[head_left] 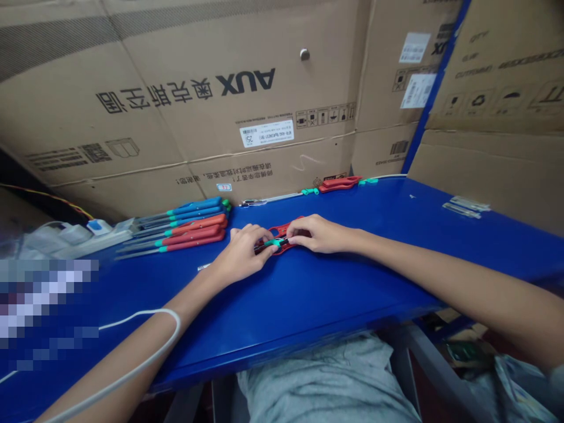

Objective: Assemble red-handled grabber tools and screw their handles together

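Note:
Both my hands meet over a red tool handle [282,232] with a green collar that lies on the blue table [308,294]. My left hand [244,254] pinches its left end, where a dark metal tip shows by the green part. My right hand [318,233] presses down on the red part from the right, fingers curled over it. Much of the piece is hidden under my fingers.
A row of red- and blue-handled screwdrivers [185,226] lies left of my hands. More red and green parts [339,184] sit at the table's back edge. Cardboard boxes [220,94] wall the back and right. A white cable [145,352] crosses my left forearm. White power strip [94,229] far left.

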A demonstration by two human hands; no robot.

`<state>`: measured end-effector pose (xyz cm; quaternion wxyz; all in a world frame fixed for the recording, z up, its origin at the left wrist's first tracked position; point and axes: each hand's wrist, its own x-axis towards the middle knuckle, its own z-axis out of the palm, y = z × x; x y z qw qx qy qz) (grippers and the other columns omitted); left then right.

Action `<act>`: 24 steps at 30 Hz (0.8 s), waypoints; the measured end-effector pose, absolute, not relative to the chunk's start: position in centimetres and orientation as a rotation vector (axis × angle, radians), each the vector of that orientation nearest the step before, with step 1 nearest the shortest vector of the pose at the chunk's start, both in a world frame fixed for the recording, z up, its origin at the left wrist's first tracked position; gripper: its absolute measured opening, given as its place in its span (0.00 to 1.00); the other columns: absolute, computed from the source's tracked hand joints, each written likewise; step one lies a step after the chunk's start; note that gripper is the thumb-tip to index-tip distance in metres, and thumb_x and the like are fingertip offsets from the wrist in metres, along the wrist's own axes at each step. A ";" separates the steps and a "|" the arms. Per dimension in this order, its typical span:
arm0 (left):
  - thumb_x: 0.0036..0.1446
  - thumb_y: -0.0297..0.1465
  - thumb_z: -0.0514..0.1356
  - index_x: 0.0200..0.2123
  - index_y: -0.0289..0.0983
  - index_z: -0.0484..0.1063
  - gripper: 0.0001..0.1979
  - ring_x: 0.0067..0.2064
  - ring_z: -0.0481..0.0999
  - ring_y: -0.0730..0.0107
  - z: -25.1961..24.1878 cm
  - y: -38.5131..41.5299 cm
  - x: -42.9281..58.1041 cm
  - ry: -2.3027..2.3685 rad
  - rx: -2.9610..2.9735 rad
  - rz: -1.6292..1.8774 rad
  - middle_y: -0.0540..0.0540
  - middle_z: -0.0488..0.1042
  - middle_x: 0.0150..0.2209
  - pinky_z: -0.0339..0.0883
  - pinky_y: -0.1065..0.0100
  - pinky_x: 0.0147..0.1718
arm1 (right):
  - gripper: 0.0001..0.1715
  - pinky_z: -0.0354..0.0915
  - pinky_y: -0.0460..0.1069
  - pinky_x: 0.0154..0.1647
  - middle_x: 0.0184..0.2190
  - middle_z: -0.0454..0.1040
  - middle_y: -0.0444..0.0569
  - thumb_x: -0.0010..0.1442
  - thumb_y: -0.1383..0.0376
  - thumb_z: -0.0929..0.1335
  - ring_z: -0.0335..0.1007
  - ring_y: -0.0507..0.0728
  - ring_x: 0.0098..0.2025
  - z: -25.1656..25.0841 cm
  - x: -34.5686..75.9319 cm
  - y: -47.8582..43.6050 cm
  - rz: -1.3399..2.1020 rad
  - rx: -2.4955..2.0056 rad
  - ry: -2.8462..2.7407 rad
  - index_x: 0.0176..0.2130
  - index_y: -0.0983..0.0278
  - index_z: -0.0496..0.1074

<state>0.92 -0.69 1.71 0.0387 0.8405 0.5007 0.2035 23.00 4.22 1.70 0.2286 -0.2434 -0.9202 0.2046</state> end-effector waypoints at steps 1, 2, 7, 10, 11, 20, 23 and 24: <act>0.58 0.37 0.59 0.37 0.39 0.73 0.09 0.42 0.73 0.58 1.7 -0.7 0.9 1.536 2.569 0.630 0.46 0.77 0.39 0.58 0.58 0.42 | 0.07 0.63 0.47 0.38 0.35 0.78 0.50 0.63 0.68 0.65 0.71 0.54 0.34 1.7 23.0 4.2 0.571 -0.669 -2.529 0.37 0.67 0.74; 0.58 0.37 0.59 0.37 0.39 0.73 0.08 0.42 0.73 0.58 1.6 -0.7 0.9 1.540 2.560 0.633 0.46 0.77 0.38 0.58 0.58 0.42 | 0.07 0.63 0.47 0.37 0.35 0.78 0.50 0.63 0.68 0.65 0.70 0.54 0.34 1.7 23.0 4.2 0.579 -0.667 -2.524 0.37 0.67 0.74; 0.59 0.37 0.58 0.38 0.39 0.73 0.09 0.40 0.73 0.60 1.4 -0.7 1.0 1.543 2.519 0.635 0.46 0.77 0.38 0.59 0.58 0.42 | 0.06 0.63 0.48 0.38 0.34 0.78 0.50 0.63 0.68 0.66 0.71 0.53 0.35 1.3 23.0 4.4 0.614 -0.645 -2.490 0.37 0.67 0.73; 0.59 0.37 0.58 0.37 0.39 0.73 0.09 0.40 0.73 0.60 1.4 -0.7 1.1 1.538 2.504 0.642 0.46 0.77 0.38 0.59 0.59 0.41 | 0.06 0.64 0.48 0.39 0.35 0.78 0.50 0.63 0.68 0.66 0.71 0.53 0.35 1.2 23.0 4.5 0.621 -0.641 -2.483 0.38 0.67 0.74; 0.59 0.37 0.58 0.37 0.39 0.73 0.09 0.40 0.73 0.60 1.3 -0.6 1.1 1.539 2.501 0.645 0.46 0.77 0.38 0.60 0.59 0.41 | 0.06 0.64 0.48 0.39 0.35 0.78 0.50 0.63 0.68 0.66 0.71 0.53 0.35 1.2 23.0 4.5 0.622 -0.645 -2.483 0.38 0.67 0.74; 0.59 0.34 0.60 0.36 0.38 0.71 0.05 0.40 0.72 0.61 1.0 -0.5 1.1 1.530 2.550 0.691 0.47 0.75 0.36 0.58 0.60 0.40 | 0.07 0.64 0.47 0.38 0.35 0.78 0.50 0.63 0.68 0.66 0.71 0.53 0.35 1.3 23.0 4.4 0.597 -0.656 -2.504 0.37 0.67 0.74; 0.59 0.33 0.59 0.37 0.38 0.71 0.05 0.40 0.71 0.61 0.9 -0.5 1.1 1.528 2.549 0.685 0.47 0.74 0.37 0.57 0.59 0.40 | 0.06 0.64 0.47 0.39 0.35 0.78 0.50 0.63 0.68 0.66 0.71 0.53 0.35 1.2 23.0 4.5 0.599 -0.652 -2.497 0.37 0.67 0.74; 0.59 0.33 0.59 0.37 0.38 0.71 0.05 0.40 0.71 0.61 0.9 -0.4 1.1 1.529 2.549 0.679 0.47 0.74 0.37 0.57 0.59 0.40 | 0.06 0.64 0.47 0.39 0.35 0.78 0.50 0.63 0.68 0.66 0.71 0.53 0.35 1.2 23.0 4.6 0.601 -0.650 -2.495 0.37 0.67 0.74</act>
